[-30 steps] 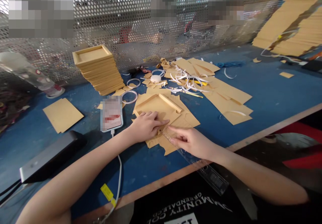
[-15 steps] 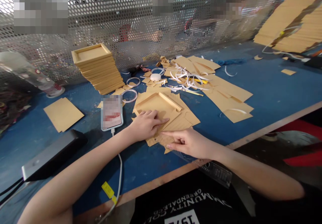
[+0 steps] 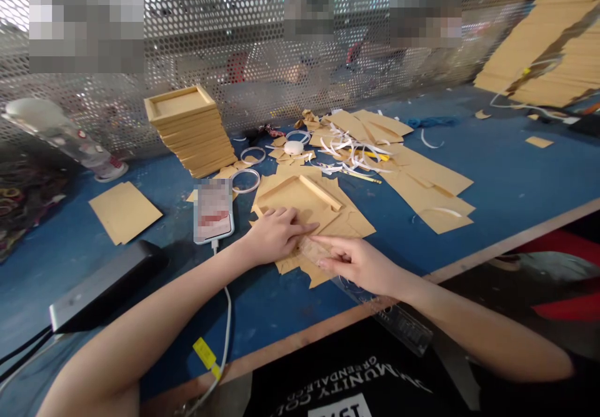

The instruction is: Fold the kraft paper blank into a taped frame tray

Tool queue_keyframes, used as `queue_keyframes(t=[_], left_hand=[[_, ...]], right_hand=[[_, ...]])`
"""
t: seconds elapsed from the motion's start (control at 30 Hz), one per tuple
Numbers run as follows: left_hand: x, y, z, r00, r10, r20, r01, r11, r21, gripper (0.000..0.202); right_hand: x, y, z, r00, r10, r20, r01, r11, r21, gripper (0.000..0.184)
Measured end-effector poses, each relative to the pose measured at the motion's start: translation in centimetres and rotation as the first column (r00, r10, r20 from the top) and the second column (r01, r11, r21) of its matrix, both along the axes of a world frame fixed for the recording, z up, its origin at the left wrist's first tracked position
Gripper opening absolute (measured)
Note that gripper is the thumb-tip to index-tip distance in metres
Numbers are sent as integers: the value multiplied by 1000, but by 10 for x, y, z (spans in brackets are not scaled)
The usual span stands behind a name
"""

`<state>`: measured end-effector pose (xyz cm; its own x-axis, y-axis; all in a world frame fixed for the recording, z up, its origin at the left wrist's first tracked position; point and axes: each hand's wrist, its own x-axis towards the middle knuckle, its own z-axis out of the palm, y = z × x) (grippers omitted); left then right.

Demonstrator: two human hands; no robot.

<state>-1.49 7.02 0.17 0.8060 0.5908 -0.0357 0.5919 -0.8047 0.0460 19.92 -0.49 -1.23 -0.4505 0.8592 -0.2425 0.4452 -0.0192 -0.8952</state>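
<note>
A brown cardboard tray with some of its side walls folded up lies on a pile of flat card pieces. My left hand is laid over its near side, fingers spread and pressing down on the card. Close beside it, my right hand grips a clear plastic ruler, index finger stretched out along it. One end of the ruler rests on the card by the tray's near edge, and the other sticks out past the table edge towards my body. Part of the ruler is hidden under my right hand.
A stack of finished-looking card trays stands behind left. Near it are a phone on a cable, tape rings and a black power strip. White paper strips and card sheets lie behind right, before a perforated metal screen.
My right hand has shifted slightly up with the ruler, closer to my left fingers and the tray's near edge. My left hand stays pressed on the tray. The whole view has moved a little.
</note>
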Motion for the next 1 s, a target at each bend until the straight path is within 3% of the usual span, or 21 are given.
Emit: queue_keyframes(t=[0.3,0.5,0.83,1.0], left_hand=[[-3,-1,-3,998,-19,53,18,1000,15,42],[-1,-2,-2,999,5,42,-5,1000,18,45],[-2,-1,-3,1000,1,27,-2,1000,21,46],[-2,-3,-2,998,17,65,-17,1000,0,42]], right_hand=[[5,5,5,983,-180,42,178,983,51,48],[22,14,9,963,-234,130,212,964,161,38],[52,28,8,889,-383,252,320,912,258,40],[67,30,5,909,-375,183,349,924,158,50]])
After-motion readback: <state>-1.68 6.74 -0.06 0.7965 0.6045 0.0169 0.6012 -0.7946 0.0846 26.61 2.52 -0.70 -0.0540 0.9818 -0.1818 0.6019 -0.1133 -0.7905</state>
